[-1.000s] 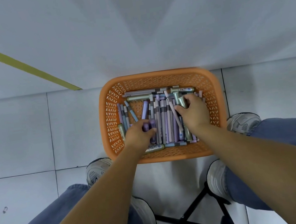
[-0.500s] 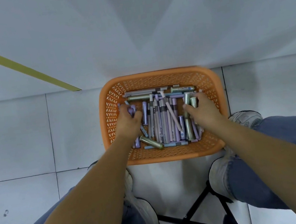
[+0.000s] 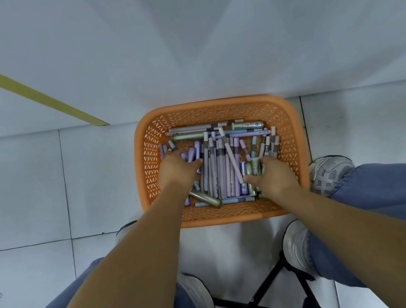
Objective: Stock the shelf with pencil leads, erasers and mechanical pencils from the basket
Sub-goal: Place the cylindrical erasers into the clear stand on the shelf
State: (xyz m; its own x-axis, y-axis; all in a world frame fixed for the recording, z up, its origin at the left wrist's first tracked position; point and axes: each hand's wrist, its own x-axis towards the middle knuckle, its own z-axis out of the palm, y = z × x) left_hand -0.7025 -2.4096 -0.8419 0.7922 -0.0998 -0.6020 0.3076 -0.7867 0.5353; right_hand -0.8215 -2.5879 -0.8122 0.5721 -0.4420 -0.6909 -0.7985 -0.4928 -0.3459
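An orange perforated basket [image 3: 287,125] stands on the floor between my feet. It holds several purple, pink, blue and olive-green mechanical pencils [image 3: 221,167] and stubby tubes lying mostly lengthwise. My left hand [image 3: 176,171] is at the basket's left side, its fingers curled round a bunch of short purple tubes [image 3: 192,152]. My right hand [image 3: 272,175] is at the lower right, gripping a few olive-green tubes [image 3: 254,167]. No shelf is in view.
A white panel [image 3: 192,36] rises right behind the basket, with a yellow-green stripe [image 3: 21,88] across its left. Grey floor tiles [image 3: 17,187] lie around. My white shoes [image 3: 331,171] flank the basket, and a black folding stool frame [image 3: 256,304] is under me.
My right hand has slid toward me from the basket's upper right to its lower right, carrying green tubes. My left hand stays at the left side on the purple tubes.
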